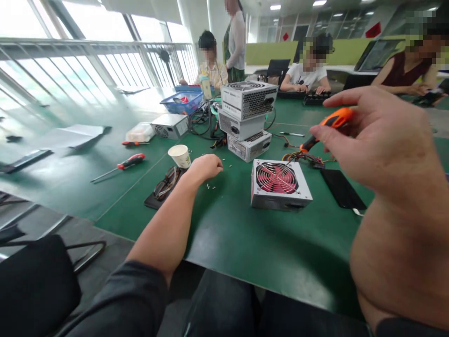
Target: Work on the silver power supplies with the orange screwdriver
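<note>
My right hand [372,131] holds an orange and black screwdriver [336,118], pointing down and left toward a silver power supply [280,185] with a red fan under a wire grille. The screwdriver's tip is near the unit's back edge; contact cannot be made out. My left hand [207,167] is low over the green table [224,234], fingers curled together, left of the power supply. Whatever it may pinch is too small to tell. Small screws [209,187] lie just below that hand. A paper cup [179,156] stands beside it.
Stacked power supplies [247,103] stand behind, with cables and a blue basket [182,100]. A black phone [342,188] lies right of the fan unit. Glasses [167,183] and a red-black screwdriver [131,161] lie left. Several people are across the table.
</note>
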A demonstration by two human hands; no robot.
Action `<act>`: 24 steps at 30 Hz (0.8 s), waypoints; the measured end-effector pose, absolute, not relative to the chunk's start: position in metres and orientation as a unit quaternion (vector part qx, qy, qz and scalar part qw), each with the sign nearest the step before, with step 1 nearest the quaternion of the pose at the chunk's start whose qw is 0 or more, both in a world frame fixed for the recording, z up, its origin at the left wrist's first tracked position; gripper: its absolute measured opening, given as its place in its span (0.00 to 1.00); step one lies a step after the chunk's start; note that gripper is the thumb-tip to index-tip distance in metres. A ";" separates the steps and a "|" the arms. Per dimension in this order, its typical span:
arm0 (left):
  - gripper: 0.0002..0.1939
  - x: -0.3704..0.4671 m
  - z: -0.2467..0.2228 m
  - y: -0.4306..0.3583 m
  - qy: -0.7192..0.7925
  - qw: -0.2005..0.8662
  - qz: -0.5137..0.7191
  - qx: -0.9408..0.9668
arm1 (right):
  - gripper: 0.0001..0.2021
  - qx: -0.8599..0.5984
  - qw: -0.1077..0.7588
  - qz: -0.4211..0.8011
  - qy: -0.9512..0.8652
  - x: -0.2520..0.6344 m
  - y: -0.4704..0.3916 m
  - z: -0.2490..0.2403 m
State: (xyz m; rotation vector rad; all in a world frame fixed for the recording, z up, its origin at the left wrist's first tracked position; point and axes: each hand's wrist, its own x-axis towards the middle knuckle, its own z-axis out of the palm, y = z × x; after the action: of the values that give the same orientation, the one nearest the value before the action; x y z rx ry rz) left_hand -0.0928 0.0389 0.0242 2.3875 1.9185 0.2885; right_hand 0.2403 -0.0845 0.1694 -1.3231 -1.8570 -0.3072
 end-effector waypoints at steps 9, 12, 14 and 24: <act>0.19 -0.064 -0.002 0.039 0.622 0.003 0.093 0.777 | 0.14 -0.565 0.375 -0.118 -0.726 0.248 -0.083 0.173; 0.17 -0.062 -0.014 0.046 0.616 0.000 0.096 0.782 | 0.13 -0.563 0.372 -0.101 -0.731 0.253 -0.085 0.174; 0.16 -0.063 -0.020 0.051 0.614 0.001 0.099 0.783 | 0.13 -0.556 0.375 -0.093 -0.736 0.258 -0.086 0.175; 0.16 -0.059 -0.027 0.063 0.593 -0.001 0.140 0.793 | 0.12 -0.528 0.300 -0.076 -0.791 0.272 -0.094 0.180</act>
State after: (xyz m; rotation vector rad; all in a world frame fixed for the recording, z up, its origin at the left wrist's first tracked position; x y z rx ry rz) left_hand -0.0589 0.0632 -0.0274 2.4914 1.8653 0.4385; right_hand 0.2724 -0.0936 0.1801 -1.4005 -2.1000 -0.2008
